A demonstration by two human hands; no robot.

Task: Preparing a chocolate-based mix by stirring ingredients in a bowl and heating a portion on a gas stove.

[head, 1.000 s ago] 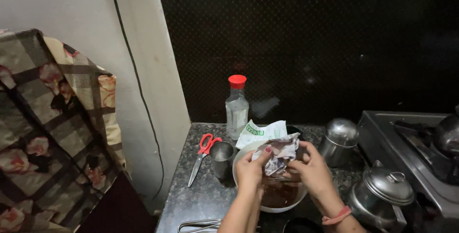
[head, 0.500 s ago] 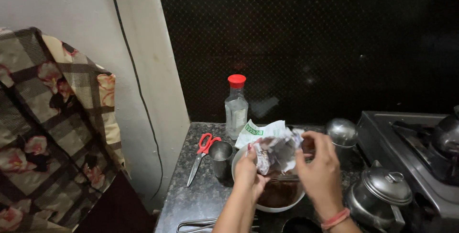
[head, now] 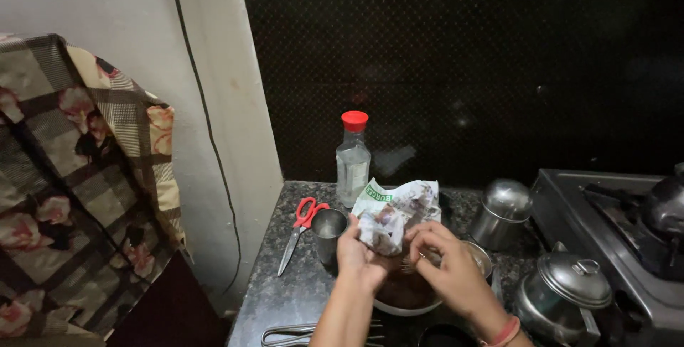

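Above a bowl [head: 399, 304] of brown contents: crumpled packet [head: 381, 229], pinched in the grip of both left hand [head: 358, 258] and right hand [head: 445, 265]. Steel cup [head: 329, 229] just left; red-handled scissors [head: 303, 222], red-capped bottle [head: 353, 158] behind, on speckled tabletop [head: 278, 297].

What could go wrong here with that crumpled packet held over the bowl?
The packet, pinched by left hand and right hand above the bowl, could spill past its rim onto the counter. The left elbow might also knock the steel cup close beside it.
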